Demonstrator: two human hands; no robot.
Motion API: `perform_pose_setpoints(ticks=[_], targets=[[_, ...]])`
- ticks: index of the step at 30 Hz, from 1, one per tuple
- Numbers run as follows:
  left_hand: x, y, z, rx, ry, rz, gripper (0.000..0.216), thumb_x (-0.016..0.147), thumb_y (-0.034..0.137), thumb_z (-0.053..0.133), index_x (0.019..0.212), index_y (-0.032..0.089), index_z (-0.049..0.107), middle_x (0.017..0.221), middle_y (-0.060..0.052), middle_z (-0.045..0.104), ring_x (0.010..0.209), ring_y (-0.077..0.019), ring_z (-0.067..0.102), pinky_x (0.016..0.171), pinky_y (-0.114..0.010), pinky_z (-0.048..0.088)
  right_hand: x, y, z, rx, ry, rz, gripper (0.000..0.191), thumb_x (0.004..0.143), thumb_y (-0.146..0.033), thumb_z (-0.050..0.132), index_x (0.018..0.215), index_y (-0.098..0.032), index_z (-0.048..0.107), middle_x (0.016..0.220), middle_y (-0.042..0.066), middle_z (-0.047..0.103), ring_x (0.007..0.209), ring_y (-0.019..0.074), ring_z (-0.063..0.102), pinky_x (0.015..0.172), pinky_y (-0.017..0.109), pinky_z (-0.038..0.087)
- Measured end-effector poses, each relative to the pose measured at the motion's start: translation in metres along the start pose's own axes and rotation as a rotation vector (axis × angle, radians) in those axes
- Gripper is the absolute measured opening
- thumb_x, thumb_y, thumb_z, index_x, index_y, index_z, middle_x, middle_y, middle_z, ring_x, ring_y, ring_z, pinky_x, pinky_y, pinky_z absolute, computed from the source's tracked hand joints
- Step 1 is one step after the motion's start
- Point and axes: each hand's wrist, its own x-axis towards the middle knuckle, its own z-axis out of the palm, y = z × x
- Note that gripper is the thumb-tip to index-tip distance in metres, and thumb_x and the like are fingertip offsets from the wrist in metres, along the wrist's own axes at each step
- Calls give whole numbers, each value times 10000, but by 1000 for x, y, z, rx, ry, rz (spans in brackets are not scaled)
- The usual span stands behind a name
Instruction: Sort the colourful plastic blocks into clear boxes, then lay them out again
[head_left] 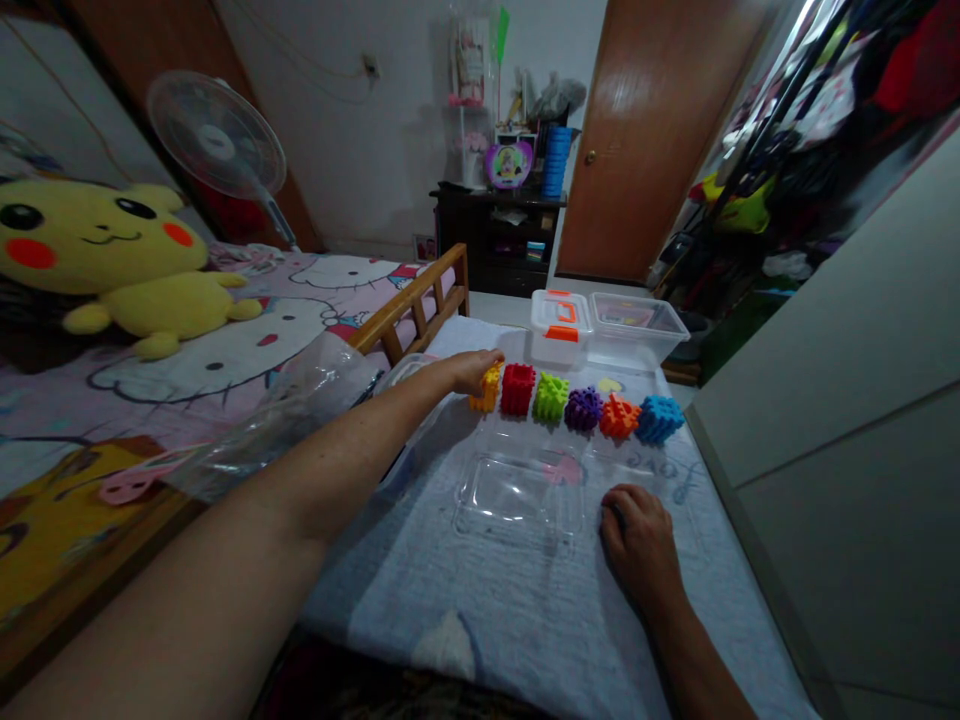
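Fingers of the left hand (471, 372) are closed on a yellow notched block (490, 390); the right hand (641, 530) is curled.
Taller than wide where visible, it is set leftmost of six on blue cloth (525, 590), wooden door (645, 130) beyond.

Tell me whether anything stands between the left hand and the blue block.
Yes: along the row from the left hand, at the yellow block, to the blue block stand the red block, green block, purple block and orange block.

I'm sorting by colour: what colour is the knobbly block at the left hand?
Orange-yellow; the knobbly block shows best in the head view.
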Motion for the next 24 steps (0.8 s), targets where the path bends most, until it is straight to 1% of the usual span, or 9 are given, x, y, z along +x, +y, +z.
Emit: perform_pose_setpoints(ticks=[4,8,12,17,21,24], targets=[[0,-1,0,-3,15,23,767,604,107,743,1293,239,435,1264,-53,632,1086,-228,574,920,-314,445,0,0,0,1,1,-1,107,880,-199,503,898,-219,606,997,81,636,960,249,559,869,401,406],[-1,-1,-1,-5,-3,22,699,613,133,737,1254,241,479,1224,-51,644,1067,-243,591,909,-328,448,0,1,0,-1,-9,3,104,876,-192,508,899,-218,607,999,78,634,963,246,558,878,401,403],[-3,-1,-1,21,-5,13,678,629,138,726,1255,232,483,1238,-54,634,1071,-229,583,903,-306,448,0,0,0,-1,-5,3,97,873,-193,512,888,-217,605,995,78,636,960,246,554,868,394,404],[-5,-3,-5,74,25,-2,725,649,137,708,1320,212,442,1306,-80,607,1135,-234,578,938,-305,454,0,1,0,4,-12,0,99,880,-194,507,890,-216,603,993,74,639,953,243,556,877,397,396],[-19,-2,-21,99,51,10,683,694,185,685,1332,185,440,1333,-112,579,1206,-245,567,989,-295,435,0,2,1,-7,-14,5,100,878,-192,515,895,-212,611,997,73,639,958,242,554,872,392,391],[-41,11,-32,90,89,58,673,723,204,680,1345,205,423,1352,-108,560,1234,-245,550,1018,-310,424,0,3,2,-6,-22,3,102,878,-190,513,891,-213,612,992,71,637,951,236,551,867,384,389]])
